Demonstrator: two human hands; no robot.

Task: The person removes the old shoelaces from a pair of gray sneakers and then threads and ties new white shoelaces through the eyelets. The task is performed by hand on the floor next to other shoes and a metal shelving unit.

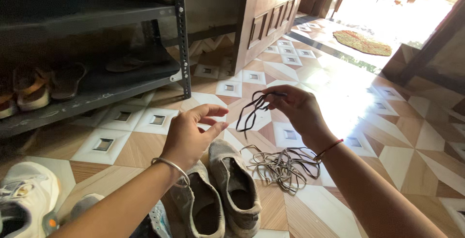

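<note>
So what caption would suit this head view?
Right hand lifts a dark shoelace above worn grey shoes; left hand open.

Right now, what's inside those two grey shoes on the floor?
The grey shoes look empty, with dark insoles and no laces. Their toe ends are too dark to see into; the left hand covers one tip.

The floor [339, 121] is tiled in a pattern of wood-toned triangles, white bands and small inset squares. Directly below the grip, a loose tangle of grey laces [283, 166] lies on it. Just left of that tangle and lower stands a pair of worn grey shoes [218, 194], unlaced, side by side. Far to the lower left sits a white sneaker [24, 201]. Up and left of the grip stands a dark metal shoe rack [181, 34], sandals [34, 87] on its shelf. Beyond the grip, a woven doormat [362, 42] lies at the doorway.
</note>
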